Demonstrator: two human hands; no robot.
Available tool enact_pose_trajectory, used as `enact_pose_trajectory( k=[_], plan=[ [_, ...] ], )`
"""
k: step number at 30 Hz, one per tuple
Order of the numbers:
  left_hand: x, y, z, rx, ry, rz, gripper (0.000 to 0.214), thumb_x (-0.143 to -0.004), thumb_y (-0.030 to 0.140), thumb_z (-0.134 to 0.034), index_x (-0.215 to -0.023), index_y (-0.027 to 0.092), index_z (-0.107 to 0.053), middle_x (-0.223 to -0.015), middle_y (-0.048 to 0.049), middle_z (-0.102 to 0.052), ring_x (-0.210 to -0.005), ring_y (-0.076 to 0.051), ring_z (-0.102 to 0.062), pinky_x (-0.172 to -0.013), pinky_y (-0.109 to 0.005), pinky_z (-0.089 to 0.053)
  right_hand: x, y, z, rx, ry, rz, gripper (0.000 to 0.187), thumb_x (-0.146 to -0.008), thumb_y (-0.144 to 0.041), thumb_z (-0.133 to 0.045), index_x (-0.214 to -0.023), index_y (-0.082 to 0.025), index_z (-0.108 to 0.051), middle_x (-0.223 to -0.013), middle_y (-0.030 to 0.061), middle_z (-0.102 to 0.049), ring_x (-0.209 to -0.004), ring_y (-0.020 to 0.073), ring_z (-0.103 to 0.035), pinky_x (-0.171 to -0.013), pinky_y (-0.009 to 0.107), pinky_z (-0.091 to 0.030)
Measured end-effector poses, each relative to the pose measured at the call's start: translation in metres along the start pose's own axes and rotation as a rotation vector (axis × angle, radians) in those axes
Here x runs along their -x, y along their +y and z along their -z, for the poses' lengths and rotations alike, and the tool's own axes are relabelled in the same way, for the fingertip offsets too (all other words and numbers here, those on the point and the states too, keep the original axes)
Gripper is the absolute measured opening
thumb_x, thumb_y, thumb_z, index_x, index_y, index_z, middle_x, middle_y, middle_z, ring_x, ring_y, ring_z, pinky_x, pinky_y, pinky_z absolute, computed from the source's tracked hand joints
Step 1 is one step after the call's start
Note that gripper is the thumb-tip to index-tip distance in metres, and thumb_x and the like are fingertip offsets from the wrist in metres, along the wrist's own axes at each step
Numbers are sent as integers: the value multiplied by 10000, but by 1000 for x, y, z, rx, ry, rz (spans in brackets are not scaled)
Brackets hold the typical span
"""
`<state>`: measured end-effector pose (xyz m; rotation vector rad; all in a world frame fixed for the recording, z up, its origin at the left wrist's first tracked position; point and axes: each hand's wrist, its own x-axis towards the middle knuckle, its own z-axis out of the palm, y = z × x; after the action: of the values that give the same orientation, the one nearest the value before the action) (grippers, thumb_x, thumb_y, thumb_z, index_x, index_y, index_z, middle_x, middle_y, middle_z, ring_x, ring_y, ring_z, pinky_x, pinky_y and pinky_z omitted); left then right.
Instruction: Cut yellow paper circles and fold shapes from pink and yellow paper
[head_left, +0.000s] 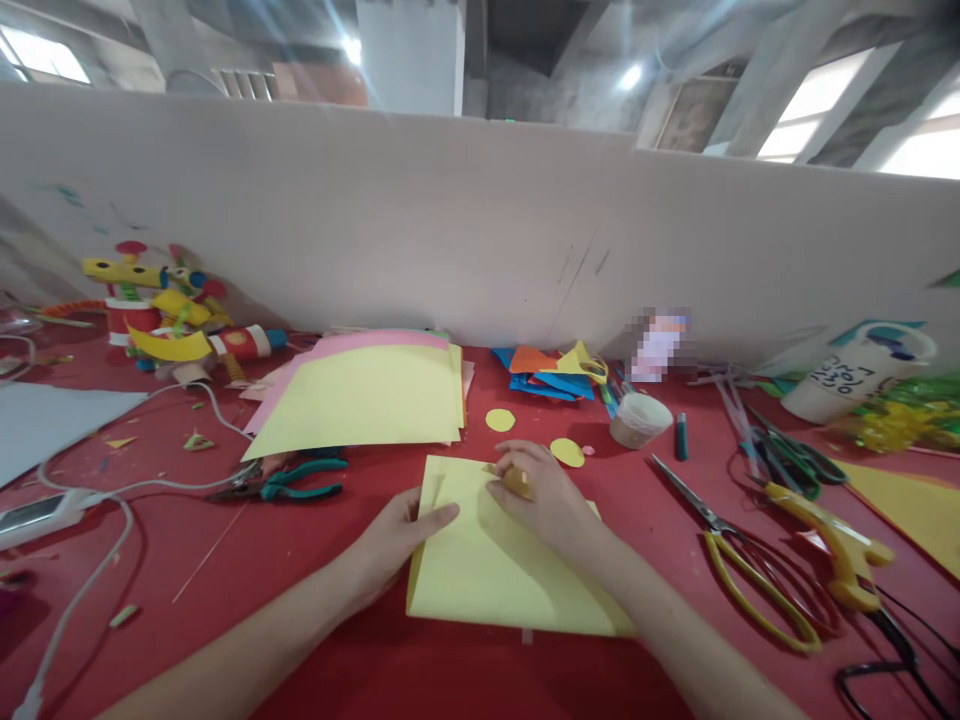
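A folded sheet of pale yellow paper point(480, 570) lies in front of me on the red table. My left hand point(401, 535) grips its left edge, thumb on top and the other fingers behind or under it. Over the upper part of the sheet, my right hand point(544, 495) curls its fingers around a small yellow-brown object point(516, 482), mostly covered, whose kind I cannot make out. Just beyond the right hand are two yellow paper discs, a near one point(568, 453) and a farther one point(500, 420).
Stacked yellow and pink sheets point(367, 390) lie behind, with teal-handled pliers point(300, 480) before them. On the right are yellow-handled scissors point(750, 580), a yellow glue gun point(832, 530) and a small white cup point(641, 420). A white cable point(202, 484) crosses the left side. A white partition point(450, 220) rises behind.
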<state>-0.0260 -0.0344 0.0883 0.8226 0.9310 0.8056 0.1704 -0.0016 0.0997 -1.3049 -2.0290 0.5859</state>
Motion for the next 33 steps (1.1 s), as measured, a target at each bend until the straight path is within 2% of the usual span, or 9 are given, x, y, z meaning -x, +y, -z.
enact_pose_trajectory(
  k=[3, 7, 10, 13, 17, 21, 26, 33],
  plan=[
    [1, 1, -1, -30, -14, 23, 360, -727, 365, -666, -979, 107, -644, -890, -118, -709, -762, -220, -649, -706, -298, -466, 0, -2, 5, -39, -49, -91, 102, -759, -272, -595, -750, -210, -515, -802, 6, -607, -771, 174, -557, -680, 283, -422],
    [0, 1, -1, -7, -51, 6, 318, -753, 370, -639, -957, 127, -652, -881, -101, -708, -740, -188, -638, -701, -279, -462, 1, -10, 7, -59, 13, -191, 174, -734, -334, -626, -798, -215, -517, -755, -4, -602, -689, 157, -550, -577, 237, -398],
    [-2, 0, -1, -17, -45, -34, 290, -744, 362, -652, -933, 141, -652, -864, -84, -706, -746, -173, -625, -690, -259, -454, 2, -12, 5, -16, 44, -142, 208, -733, -375, -631, -674, -205, -525, -653, -15, -589, -611, 141, -527, -542, 228, -367],
    [-3, -2, 1, -59, -4, -47, 258, -734, 383, -655, -794, 132, -661, -757, -56, -697, -656, -143, -600, -618, -228, -438, 3, -12, 7, 53, 55, -86, 291, -744, -415, -612, -584, -195, -509, -572, -24, -566, -546, 127, -498, -524, 233, -340],
    [-4, -1, 6, -129, 73, -60, 289, -724, 420, -649, -731, 131, -645, -701, -36, -678, -593, -129, -573, -562, -221, -421, 2, -6, 23, 64, -63, -73, 256, -783, -411, -550, -639, -201, -576, -621, -10, -620, -585, 142, -544, -539, 239, -359],
    [-4, 1, 8, -182, 102, -74, 316, -708, 450, -649, -735, 135, -633, -722, -40, -676, -615, -143, -580, -574, -237, -427, 0, 4, 40, -38, -189, -167, 215, -775, -373, -547, -694, -205, -653, -714, 8, -682, -668, 163, -604, -587, 236, -417],
    [-5, 3, 7, -242, 135, -86, 357, -702, 489, -632, -694, 132, -629, -667, -33, -661, -562, -134, -558, -525, -226, -400, -3, 11, 44, -24, -191, -228, 279, -751, -441, -568, -681, -204, -698, -705, 16, -699, -665, 180, -622, -591, 253, -422],
    [-4, 7, 5, -269, 158, -93, 365, -700, 492, -628, -686, 129, -652, -646, -41, -662, -537, -136, -547, -505, -226, -386, -2, 9, 44, -12, -187, -226, 296, -764, -460, -549, -690, -222, -709, -731, 15, -710, -709, 212, -640, -624, 303, -432]
  ],
)
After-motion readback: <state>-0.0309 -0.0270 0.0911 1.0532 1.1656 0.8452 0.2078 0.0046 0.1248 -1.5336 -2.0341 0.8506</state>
